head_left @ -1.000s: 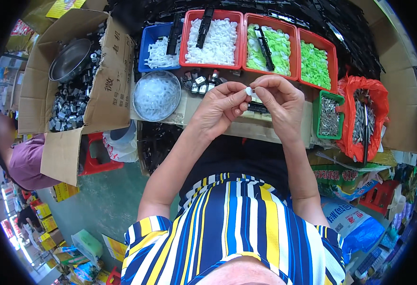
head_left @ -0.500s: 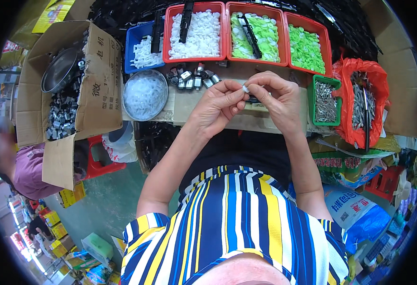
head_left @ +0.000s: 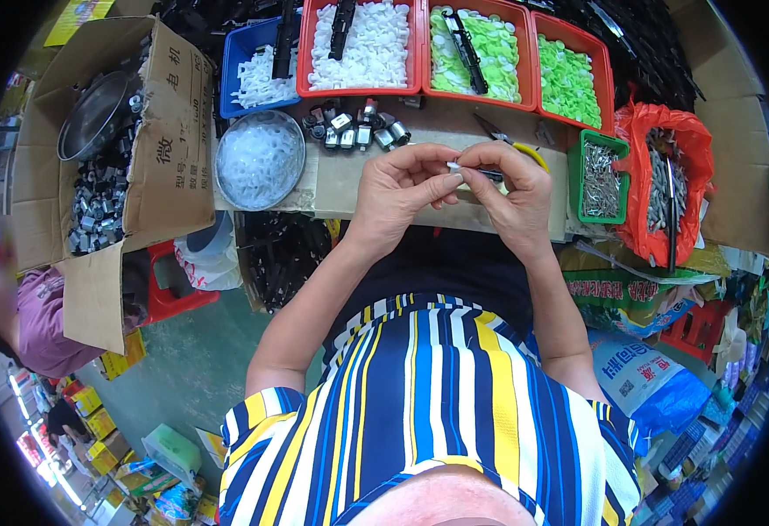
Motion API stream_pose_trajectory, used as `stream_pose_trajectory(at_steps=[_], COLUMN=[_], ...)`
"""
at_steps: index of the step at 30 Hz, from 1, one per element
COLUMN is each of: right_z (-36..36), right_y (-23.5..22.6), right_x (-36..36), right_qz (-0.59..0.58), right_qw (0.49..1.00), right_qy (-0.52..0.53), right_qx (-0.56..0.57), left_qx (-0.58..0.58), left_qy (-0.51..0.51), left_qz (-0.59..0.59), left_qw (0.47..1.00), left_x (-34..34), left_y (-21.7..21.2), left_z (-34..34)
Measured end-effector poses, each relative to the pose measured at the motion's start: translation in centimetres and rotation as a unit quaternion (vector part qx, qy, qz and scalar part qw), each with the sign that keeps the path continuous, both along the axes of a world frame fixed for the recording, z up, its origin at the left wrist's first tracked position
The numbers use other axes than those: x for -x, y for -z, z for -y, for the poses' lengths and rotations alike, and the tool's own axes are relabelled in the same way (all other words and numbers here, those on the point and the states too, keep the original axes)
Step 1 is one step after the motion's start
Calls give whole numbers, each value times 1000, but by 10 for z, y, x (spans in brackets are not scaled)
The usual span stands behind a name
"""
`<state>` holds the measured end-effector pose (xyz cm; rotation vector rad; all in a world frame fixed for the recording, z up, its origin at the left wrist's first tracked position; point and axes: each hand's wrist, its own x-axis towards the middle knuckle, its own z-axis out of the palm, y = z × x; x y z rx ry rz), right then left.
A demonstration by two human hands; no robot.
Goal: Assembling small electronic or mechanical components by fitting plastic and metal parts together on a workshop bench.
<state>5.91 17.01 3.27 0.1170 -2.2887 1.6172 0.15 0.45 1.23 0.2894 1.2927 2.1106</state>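
Over the near part of the workbench (head_left: 336, 188), my left hand (head_left: 393, 197) and my right hand (head_left: 517, 197) meet fingertip to fingertip. Both pinch a small white plastic piece (head_left: 453, 167) between thumbs and forefingers; its exact shape is mostly covered. Behind my right fingers lies a dark object (head_left: 492, 175), only partly showing. A pair of pliers (head_left: 524, 151) with a yellow handle rests just beyond my right hand. Several small silver motors (head_left: 362, 136) lie on the bench beyond my left hand.
Far side: a blue bin (head_left: 226, 107), red bins (head_left: 419, 88) of white and green pieces. Left: a metal bowl (head_left: 219, 180) of translucent pieces, a carton (head_left: 170, 184) of motors. Right: a green tray (head_left: 599, 218) of metal pins, a red bag (head_left: 643, 237). A person (head_left: 47, 320) sits at left.
My hands have lowered and turned slightly, still pinching the white piece between them. The pliers beyond my right hand now show. The whole view has shifted a little.
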Motion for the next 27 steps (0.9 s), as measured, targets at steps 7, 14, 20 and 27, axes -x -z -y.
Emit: stream_pose_trajectory(at_steps=[7,14,20,27], right_z=[-6,-15,-14,-13], right_y=[8,38,42,42], right_x=[1,10,16,18], right_qz=[-3,-3,-26,-19], right_qw=[999,994,986,987], right_qy=[15,51,46,41], right_qx=[-38,-100,-157,-156], left_qx=[191,316,322,335], left_qy=[-67,-125,-107,-99], left_qz=[-283,-583,-624,-658], left_qw=[937,738,704,667], left_x=[-1,0,-2,-2], left_y=[4,19,27,31], left_z=[-1,9,6,8])
